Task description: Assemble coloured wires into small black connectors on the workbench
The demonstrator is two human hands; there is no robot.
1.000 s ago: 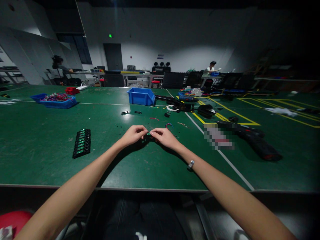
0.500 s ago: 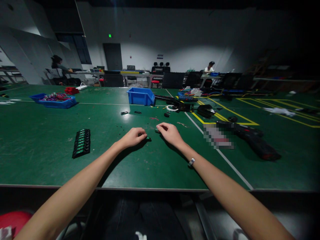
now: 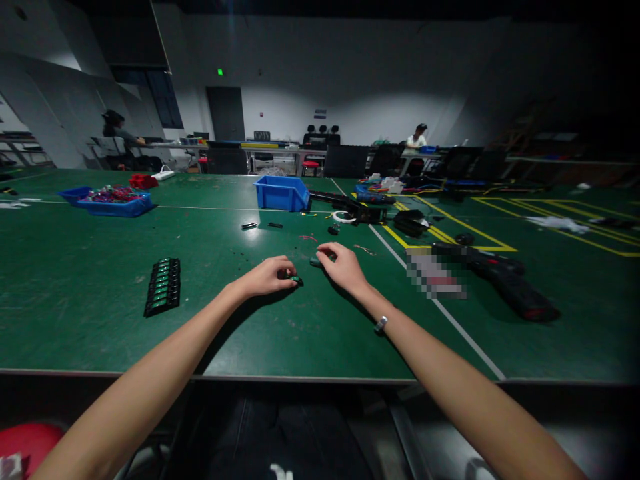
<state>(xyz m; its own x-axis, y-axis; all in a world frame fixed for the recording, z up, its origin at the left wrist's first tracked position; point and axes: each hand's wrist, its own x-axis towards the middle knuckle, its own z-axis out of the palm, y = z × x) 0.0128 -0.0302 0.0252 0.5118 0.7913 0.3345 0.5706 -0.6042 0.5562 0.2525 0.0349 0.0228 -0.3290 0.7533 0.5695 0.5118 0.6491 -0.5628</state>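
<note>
My left hand (image 3: 270, 276) is closed by the middle of the green table, its fingers curled on a small green circuit board in a black housing (image 3: 297, 279). Just to the right, my right hand (image 3: 344, 268) pinches a small dark green piece (image 3: 315, 263), too small to identify and partly hidden by the fingers. A narrow gap separates the two hands. Left of them lies a row of black housings with green boards (image 3: 163, 287), placed side by side. Beyond the hands are two small loose black parts, one shiny (image 3: 249, 226) and one darker (image 3: 275, 225).
A blue bin (image 3: 283, 194) stands ahead, with a red wire (image 3: 307, 238) nearer me. Blue trays of wires (image 3: 117, 204) are far left. Black tools and cables (image 3: 367, 212) lie beyond my right hand; a black power tool (image 3: 505, 277) rests right. Two people work at far tables.
My left fingers have shifted around the circuit board, and more of its black housing shows. My right hand has moved slightly up, its dark green piece now more visible.
</note>
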